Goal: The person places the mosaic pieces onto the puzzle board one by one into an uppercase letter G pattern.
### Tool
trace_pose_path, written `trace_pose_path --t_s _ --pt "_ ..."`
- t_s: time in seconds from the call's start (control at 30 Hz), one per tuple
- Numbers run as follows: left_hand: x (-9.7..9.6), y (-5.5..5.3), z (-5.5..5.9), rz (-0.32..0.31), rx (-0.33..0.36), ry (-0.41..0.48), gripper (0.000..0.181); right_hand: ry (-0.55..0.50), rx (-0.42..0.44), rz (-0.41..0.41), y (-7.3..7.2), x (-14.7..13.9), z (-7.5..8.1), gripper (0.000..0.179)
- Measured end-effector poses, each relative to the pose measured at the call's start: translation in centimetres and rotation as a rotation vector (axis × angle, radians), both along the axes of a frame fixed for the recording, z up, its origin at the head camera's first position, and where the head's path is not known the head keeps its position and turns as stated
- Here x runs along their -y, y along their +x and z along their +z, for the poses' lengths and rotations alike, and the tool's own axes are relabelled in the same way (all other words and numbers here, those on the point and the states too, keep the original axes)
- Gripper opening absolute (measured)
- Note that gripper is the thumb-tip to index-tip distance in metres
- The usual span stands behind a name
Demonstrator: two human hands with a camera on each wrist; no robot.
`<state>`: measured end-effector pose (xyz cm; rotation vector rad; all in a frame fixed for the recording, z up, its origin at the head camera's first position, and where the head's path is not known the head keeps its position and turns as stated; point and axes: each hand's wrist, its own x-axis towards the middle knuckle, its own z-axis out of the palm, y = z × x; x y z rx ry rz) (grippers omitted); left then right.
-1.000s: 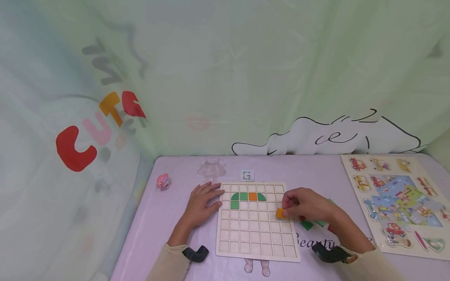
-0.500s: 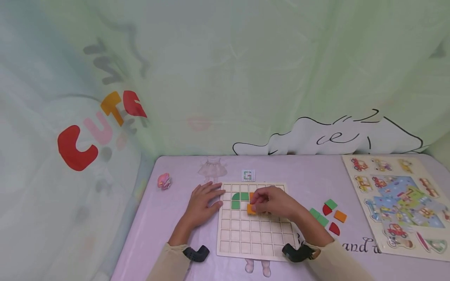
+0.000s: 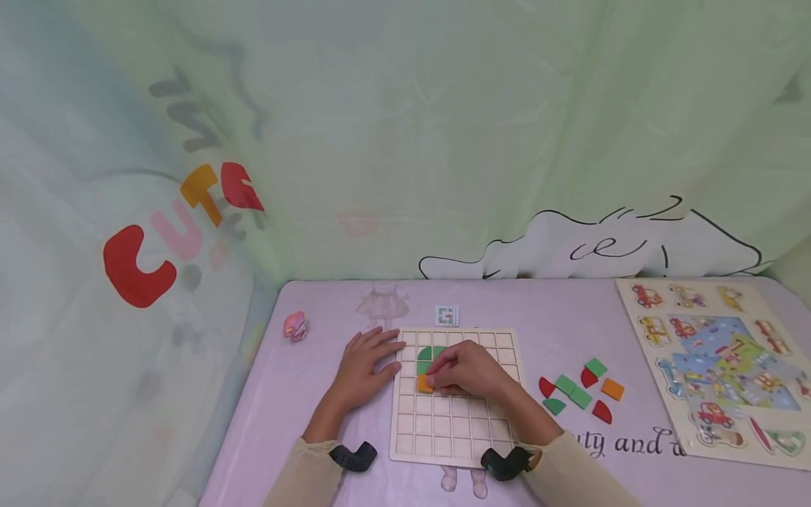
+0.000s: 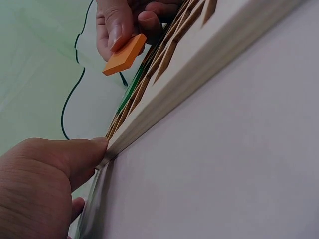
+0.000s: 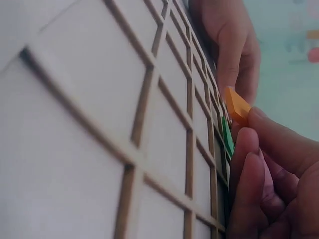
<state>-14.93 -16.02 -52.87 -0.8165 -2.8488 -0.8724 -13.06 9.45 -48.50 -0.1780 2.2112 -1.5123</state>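
Underneath everything, the pale lilac surface [image 3: 266,394] gives the wooden grid board [image 3: 441,426] a flat base, and the board should not slide on it. The left hand [image 3: 361,366] can see to that, fingers spread straight at the board's left rim and thumb against its edge; light, even pressure is probably enough. The right hand [image 3: 472,370] reaches over the grid and pinches an orange square tile [image 3: 424,384] between thumb and fingers. Beyond the far edge lies a small pattern card [image 3: 447,316], worth a glance to confirm the cell before letting go. In the head view the orange tile appears over the second column from the left, just below a green square tile [image 3: 422,367]; the wrist views show it slanted and seemingly not seated. It would go in best levelled first, lined up with the raised ribs [image 5: 190,164], then pressed flat, without nudging the green quarter-round tile [image 3: 424,353] higher in that column.
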Motion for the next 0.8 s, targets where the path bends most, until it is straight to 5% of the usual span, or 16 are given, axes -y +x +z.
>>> trace_pose_path --t_s 0.8 --pt "0.0 -0.2 -0.3 0.006 -0.007 -0.009 0.042 0.097 -0.059 -0.055 0.1 1.2 -0.4 0.008"
